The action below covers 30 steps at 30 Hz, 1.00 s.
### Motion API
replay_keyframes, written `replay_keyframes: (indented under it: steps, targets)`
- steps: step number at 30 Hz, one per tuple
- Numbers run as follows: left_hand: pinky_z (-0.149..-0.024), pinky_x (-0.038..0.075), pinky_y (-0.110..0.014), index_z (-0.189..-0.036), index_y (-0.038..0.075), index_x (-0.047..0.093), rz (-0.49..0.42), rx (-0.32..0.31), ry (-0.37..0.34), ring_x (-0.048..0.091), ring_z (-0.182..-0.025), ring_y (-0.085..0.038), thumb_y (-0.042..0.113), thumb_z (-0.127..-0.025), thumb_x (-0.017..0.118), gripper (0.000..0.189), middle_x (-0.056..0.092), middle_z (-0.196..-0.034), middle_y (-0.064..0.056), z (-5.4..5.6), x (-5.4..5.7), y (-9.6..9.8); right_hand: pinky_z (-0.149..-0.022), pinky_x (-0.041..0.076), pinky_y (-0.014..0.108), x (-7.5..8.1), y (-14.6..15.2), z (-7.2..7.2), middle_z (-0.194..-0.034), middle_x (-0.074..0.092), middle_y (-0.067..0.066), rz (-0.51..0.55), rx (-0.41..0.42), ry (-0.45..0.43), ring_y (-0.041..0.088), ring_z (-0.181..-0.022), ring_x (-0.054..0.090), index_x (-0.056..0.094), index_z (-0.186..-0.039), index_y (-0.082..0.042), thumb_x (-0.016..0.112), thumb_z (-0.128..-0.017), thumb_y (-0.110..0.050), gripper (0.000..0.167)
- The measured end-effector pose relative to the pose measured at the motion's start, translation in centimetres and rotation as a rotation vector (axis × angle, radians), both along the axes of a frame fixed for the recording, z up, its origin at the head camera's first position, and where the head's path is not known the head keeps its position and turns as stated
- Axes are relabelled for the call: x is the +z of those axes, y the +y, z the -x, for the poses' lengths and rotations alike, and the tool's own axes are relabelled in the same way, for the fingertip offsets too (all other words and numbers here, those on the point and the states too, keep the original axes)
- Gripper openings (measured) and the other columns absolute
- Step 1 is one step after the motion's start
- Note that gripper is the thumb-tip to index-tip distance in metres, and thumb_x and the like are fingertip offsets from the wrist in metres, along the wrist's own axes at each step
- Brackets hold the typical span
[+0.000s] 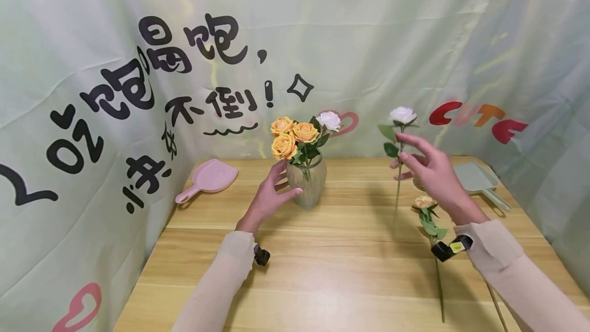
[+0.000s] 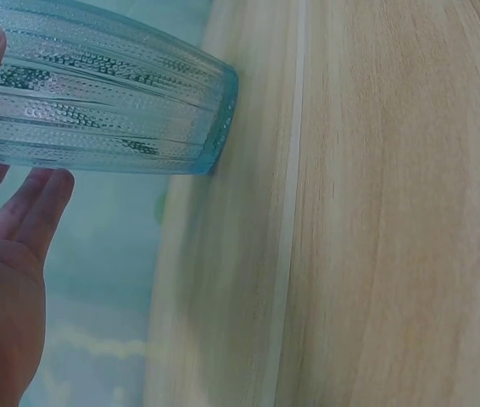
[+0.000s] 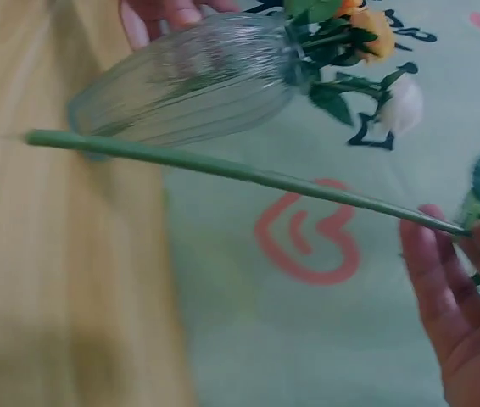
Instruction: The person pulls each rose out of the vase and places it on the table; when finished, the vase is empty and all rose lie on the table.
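Observation:
A ribbed glass vase [image 1: 310, 188] stands upright toward the back of the table, holding several orange-yellow roses [image 1: 283, 146] and one white rose [image 1: 329, 121]. My left hand [image 1: 269, 201] is at the vase's left side, thumb in front and the other fingers behind, loosely extended. In the left wrist view, these fingertips [image 2: 53, 182] lie right at the glass wall [image 2: 113, 102]. To the right of the vase, my right hand [image 1: 430, 173] pinches a second white rose [image 1: 403, 116] by its stem, bloom up. The right wrist view shows its green stem [image 3: 248, 174] crossing before the vase.
A peach-yellow rose [image 1: 425, 202] lies on the table under the right forearm, with another stem [image 1: 495, 301] beside it. A pink pan-shaped thing with a handle [image 1: 216, 175] lies back left, a grey-green one [image 1: 475, 177] back right. A printed cloth [image 1: 392, 40] hangs behind the table.

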<state>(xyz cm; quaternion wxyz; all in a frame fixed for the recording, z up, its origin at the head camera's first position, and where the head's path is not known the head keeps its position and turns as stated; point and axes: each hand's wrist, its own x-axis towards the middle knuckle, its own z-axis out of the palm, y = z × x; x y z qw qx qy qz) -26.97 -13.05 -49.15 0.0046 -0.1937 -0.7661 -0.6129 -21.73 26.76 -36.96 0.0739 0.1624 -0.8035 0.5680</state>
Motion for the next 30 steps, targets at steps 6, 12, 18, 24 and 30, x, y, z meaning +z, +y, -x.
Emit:
replay_keyframes:
  steps: [6,12,18,24,30]
  targets:
    - [-0.125,0.046,-0.062,-0.172,0.025,0.031,0.002,0.002,0.002,0.047,-0.156,-0.038,0.022,-0.097,0.087,0.093,0.035,-0.177,-0.004,0.0,0.1,0.2,-0.078,0.071,0.038,-3.9,1.8,-1.4,-0.119,0.072,-0.005,-0.020,0.045,-0.116,0.009,-0.097,0.077,0.052,-0.161,-0.011,0.057,-0.115,-0.019,0.047]
    - [-0.125,0.046,-0.063,-0.172,0.023,0.031,-0.002,-0.004,0.000,0.047,-0.155,-0.038,0.022,-0.097,0.087,0.094,0.036,-0.177,-0.004,0.0,0.0,0.2,-0.077,0.071,0.037,-8.1,2.7,-2.9,-0.137,0.063,-0.026,-0.011,0.034,-0.213,0.009,-0.100,0.078,0.057,-0.155,-0.010,0.060,-0.114,-0.019,0.042]
    - [-0.125,0.046,-0.063,-0.172,0.026,0.031,-0.001,-0.001,0.015,0.047,-0.156,-0.037,0.027,-0.096,0.088,0.095,0.037,-0.176,-0.003,0.1,-0.1,0.0,-0.075,0.071,0.038,-10.9,2.4,-3.6,-0.144,0.067,-0.002,-0.024,0.008,-0.296,0.013,-0.100,0.077,0.055,-0.154,0.001,0.065,-0.112,-0.017,0.047]
    - [-0.125,0.046,-0.063,-0.172,0.026,0.031,-0.005,-0.002,0.010,0.047,-0.156,-0.037,0.026,-0.096,0.088,0.095,0.038,-0.176,-0.003,0.1,0.0,0.0,-0.074,0.070,0.036,-13.0,2.0,-3.9,-0.158,0.050,0.032,-0.024,0.012,-0.357,0.005,-0.104,0.072,0.052,-0.155,0.003,0.065,-0.111,-0.015,0.050]
    - [-0.125,0.047,-0.062,-0.172,0.027,0.031,-0.002,0.003,0.002,0.047,-0.155,-0.037,0.022,-0.096,0.087,0.095,0.037,-0.176,-0.003,0.0,0.0,0.1,-0.072,0.070,0.036,-14.7,1.7,-4.0,-0.155,0.054,0.032,-0.080,0.000,-0.374,0.007,-0.113,0.071,0.057,-0.152,0.002,0.067,-0.110,-0.013,0.046]
